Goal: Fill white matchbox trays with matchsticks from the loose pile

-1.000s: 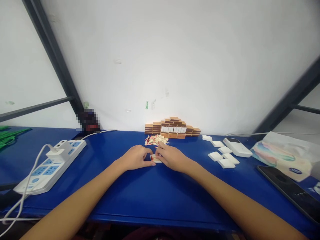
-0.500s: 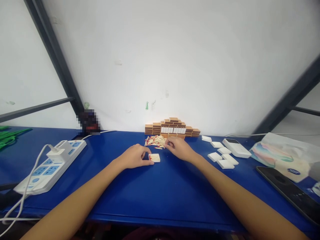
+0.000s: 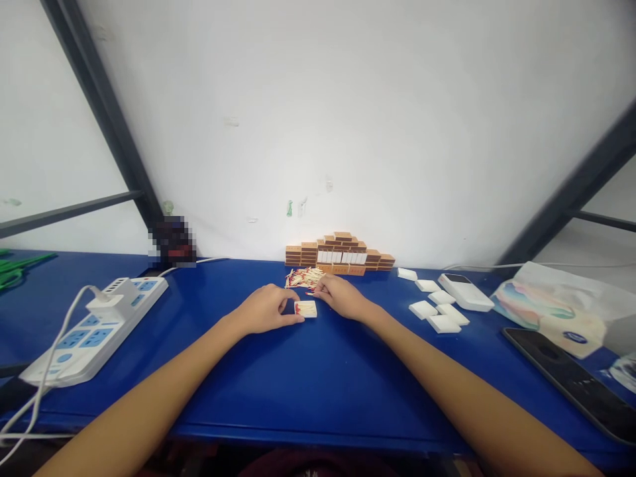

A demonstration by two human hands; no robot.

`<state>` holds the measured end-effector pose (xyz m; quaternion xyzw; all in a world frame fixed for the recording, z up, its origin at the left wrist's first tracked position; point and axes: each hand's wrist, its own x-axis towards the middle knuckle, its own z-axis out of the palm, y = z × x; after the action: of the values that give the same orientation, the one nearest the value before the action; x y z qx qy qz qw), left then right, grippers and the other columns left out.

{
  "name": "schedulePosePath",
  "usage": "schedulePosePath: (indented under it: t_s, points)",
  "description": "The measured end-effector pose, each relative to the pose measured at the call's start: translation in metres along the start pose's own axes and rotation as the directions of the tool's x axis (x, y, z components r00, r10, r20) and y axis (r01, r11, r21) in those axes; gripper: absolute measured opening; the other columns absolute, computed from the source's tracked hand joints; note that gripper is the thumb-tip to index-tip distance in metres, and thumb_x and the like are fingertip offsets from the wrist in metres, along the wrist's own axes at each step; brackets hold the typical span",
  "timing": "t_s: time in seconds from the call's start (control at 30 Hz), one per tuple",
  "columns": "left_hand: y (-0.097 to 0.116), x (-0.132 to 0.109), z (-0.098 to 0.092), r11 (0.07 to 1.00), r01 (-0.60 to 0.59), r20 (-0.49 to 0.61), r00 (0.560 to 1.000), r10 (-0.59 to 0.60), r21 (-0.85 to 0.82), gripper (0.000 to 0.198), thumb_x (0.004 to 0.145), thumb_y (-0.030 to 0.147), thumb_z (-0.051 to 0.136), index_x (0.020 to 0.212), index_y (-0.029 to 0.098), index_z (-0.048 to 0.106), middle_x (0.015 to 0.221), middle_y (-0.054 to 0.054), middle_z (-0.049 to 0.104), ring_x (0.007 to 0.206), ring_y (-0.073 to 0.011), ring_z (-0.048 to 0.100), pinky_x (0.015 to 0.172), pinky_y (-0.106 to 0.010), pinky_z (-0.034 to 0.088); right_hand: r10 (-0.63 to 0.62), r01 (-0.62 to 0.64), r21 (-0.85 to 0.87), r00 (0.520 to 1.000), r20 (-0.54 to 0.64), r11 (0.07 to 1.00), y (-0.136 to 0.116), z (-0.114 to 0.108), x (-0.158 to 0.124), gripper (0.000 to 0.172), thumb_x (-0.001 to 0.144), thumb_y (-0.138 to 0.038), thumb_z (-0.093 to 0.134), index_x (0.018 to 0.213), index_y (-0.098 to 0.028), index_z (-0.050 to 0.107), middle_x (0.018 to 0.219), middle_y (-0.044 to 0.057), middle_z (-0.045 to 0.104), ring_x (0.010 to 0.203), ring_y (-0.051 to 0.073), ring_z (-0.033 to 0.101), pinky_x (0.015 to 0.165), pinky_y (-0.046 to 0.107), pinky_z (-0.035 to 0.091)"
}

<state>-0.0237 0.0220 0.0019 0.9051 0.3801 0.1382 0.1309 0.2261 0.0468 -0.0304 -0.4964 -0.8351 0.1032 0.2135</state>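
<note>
My left hand [image 3: 268, 309] holds the left end of a small white matchbox tray [image 3: 307, 309] between thumb and fingers; red-tipped matches lie in the tray. My right hand [image 3: 340, 295] is pinched just behind and right of the tray, at the near edge of a loose match pile [image 3: 304, 277], with a match at its fingertips. Behind the pile, brown matchboxes [image 3: 342, 255] are stacked in steps against the wall, with a row of white pieces in the middle. Several white trays [image 3: 444, 323] lie to the right of my right hand.
On the left of the blue table [image 3: 298, 397] sits a power strip [image 3: 94, 338] with a charger and white cables. At right are a white device [image 3: 467, 292], a tissue pack [image 3: 551, 311] and a black phone [image 3: 571, 381]. Green strands [image 3: 22, 268] lie far left.
My right hand has moved left and slightly nearer to the tray from the right side of the match pile. My left hand keeps its hold on the tray. The view has shifted slightly.
</note>
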Motion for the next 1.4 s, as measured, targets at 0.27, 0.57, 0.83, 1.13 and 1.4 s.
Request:
schedulePosePath:
  t_s: [0.27,0.57,0.83,1.13,1.4]
  points:
    - [-0.002,0.0,-0.001,0.999,-0.008,0.021,1.0,0.007,0.054,0.046,0.089,0.062,0.064,0.109,0.022,0.074,0.066,0.001,0.064,0.06,-0.0157,0.059,0.057,-0.027,0.031,0.069,-0.042,-0.255,0.993,0.097,0.966,-0.016,-0.007,-0.007,0.017,0.106,-0.027,0.05,0.106,-0.014,0.061,0.117,0.014,0.064,0.092,0.022,0.066,0.072,0.029,0.041]
    - [-0.002,0.0,-0.003,0.997,-0.009,0.006,1.0,0.009,0.072,0.042,0.089,0.058,0.066,0.108,0.022,0.073,0.066,0.001,0.064,0.059,-0.0155,0.057,0.056,-0.027,0.03,0.043,-0.023,-0.244,0.996,0.078,0.969,-0.023,-0.022,-0.014,0.016,0.107,-0.026,0.047,0.102,-0.016,0.058,0.113,0.012,0.064,0.09,0.02,0.065,0.072,0.028,0.041]
    - [0.002,-0.001,-0.001,0.999,-0.006,0.002,1.0,0.006,0.043,0.04,0.089,0.058,0.066,0.105,0.021,0.072,0.068,0.001,0.065,0.06,-0.0155,0.058,0.056,-0.026,0.031,-0.068,0.087,-0.248,0.994,0.084,0.965,-0.043,-0.012,-0.024,0.014,0.106,-0.029,0.052,0.104,-0.018,0.059,0.108,0.008,0.064,0.086,0.019,0.064,0.068,0.027,0.039]
    - [0.006,-0.001,0.001,0.997,-0.031,0.002,1.0,0.031,0.066,0.04,0.089,0.058,0.065,0.103,0.02,0.072,0.067,0.0,0.065,0.06,-0.0161,0.06,0.057,-0.027,0.032,-0.117,0.138,-0.212,0.987,0.108,0.968,-0.049,-0.008,-0.026,0.013,0.105,-0.026,0.051,0.104,-0.019,0.062,0.108,0.007,0.063,0.083,0.017,0.063,0.068,0.027,0.039]
    - [0.009,-0.002,0.002,0.998,-0.037,-0.048,0.998,0.039,0.056,0.043,0.09,0.059,0.065,0.112,0.022,0.072,0.067,0.002,0.063,0.059,-0.015,0.058,0.058,-0.026,0.033,-0.1,0.13,0.1,0.959,-0.267,0.986,-0.03,-0.021,-0.02,0.018,0.101,-0.029,0.053,0.091,-0.02,0.064,0.074,0.0,0.058,0.066,0.015,0.052,0.063,0.026,0.039]
